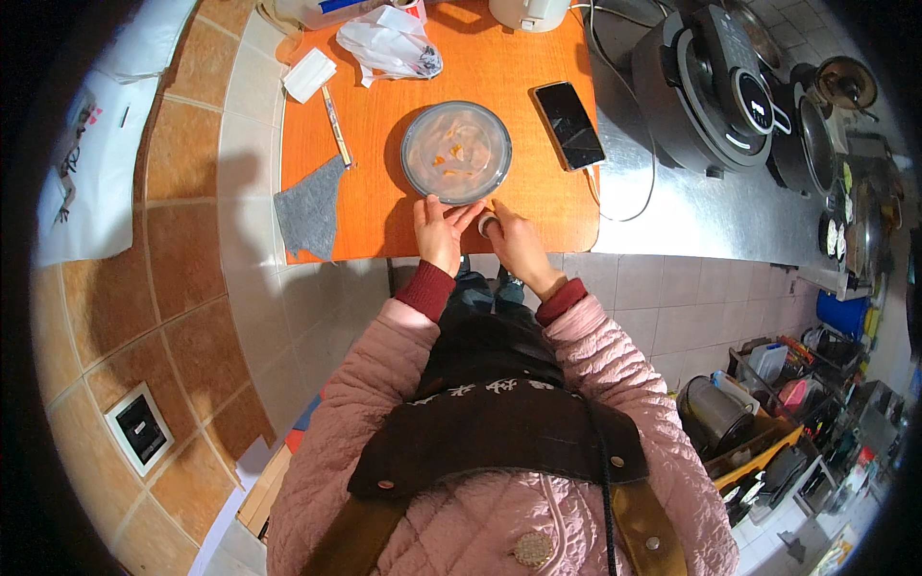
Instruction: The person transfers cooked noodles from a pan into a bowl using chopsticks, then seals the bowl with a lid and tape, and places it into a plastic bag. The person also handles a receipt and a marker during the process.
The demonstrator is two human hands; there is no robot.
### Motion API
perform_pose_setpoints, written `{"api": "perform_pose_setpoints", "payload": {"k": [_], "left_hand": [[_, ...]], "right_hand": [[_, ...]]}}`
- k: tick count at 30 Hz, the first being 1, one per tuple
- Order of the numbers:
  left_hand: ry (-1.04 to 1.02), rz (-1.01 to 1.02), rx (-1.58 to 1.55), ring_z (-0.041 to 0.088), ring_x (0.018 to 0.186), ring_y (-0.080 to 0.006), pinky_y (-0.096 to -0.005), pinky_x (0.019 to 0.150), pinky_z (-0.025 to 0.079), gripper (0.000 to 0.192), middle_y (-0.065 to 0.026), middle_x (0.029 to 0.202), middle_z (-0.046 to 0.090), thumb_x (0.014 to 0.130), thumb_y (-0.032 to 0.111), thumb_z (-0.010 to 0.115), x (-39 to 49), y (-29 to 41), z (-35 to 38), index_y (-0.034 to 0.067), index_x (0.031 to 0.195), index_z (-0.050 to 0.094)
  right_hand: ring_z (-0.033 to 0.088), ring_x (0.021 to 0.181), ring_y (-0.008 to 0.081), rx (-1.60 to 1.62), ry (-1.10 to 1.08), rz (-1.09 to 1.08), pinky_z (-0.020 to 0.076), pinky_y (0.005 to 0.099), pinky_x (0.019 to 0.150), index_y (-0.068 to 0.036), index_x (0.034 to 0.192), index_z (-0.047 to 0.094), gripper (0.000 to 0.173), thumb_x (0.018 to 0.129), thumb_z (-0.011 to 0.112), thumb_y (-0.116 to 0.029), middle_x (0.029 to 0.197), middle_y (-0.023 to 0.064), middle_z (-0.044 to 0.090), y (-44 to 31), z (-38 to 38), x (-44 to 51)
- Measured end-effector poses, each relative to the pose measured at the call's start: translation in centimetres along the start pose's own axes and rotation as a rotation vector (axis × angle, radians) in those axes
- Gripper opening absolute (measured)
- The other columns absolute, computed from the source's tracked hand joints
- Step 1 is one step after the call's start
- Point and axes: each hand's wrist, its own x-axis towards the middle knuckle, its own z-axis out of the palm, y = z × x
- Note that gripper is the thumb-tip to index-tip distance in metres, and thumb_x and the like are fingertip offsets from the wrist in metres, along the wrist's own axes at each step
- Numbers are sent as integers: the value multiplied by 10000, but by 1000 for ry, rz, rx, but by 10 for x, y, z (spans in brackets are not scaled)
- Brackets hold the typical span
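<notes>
A round bowl (455,153) with a see-through cover and orange bits visible in it stands on the orange wooden table (367,230). At its near rim my left hand (441,232) has its fingers spread, the fingertips close to or touching the bowl. Just right of it, my right hand (515,237) is curled around a small round whitish object (488,223), its kind unclear, near the table's front edge. A smartphone (569,126) with a dark screen and a white cable lies right of the bowl.
A grey cloth (311,209), a wrapped chopstick packet (336,126), a tissue pack (310,75) and a white plastic bag (389,43) lie on the left. A white appliance (529,13) stands at the back. On the steel counter (670,223) at right stands a dark electric cooker (706,93).
</notes>
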Motion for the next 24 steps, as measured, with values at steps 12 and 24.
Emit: {"api": "perform_pose_setpoints", "payload": {"k": [12, 24], "left_hand": [[-112, 248, 818, 593, 1053, -197, -308, 794, 516, 332, -136, 1213, 593, 950, 162, 589, -29, 7, -35, -4, 1227, 513], [-211, 665, 993, 587, 1067, -226, -311, 891, 483, 410, -99, 1143, 582, 776, -60, 692, -20, 4, -50, 28, 1155, 564]], "right_hand": [[631, 766, 486, -145, -189, -40, 509, 538, 707, 44, 979, 578, 237, 875, 557, -169, 781, 315, 634, -18, -9, 20], [663, 729, 425, 78, -108, 43, 518, 475, 650, 43, 991, 626, 417, 919, 604, -367, 771, 253, 662, -37, -5, 12]]}}
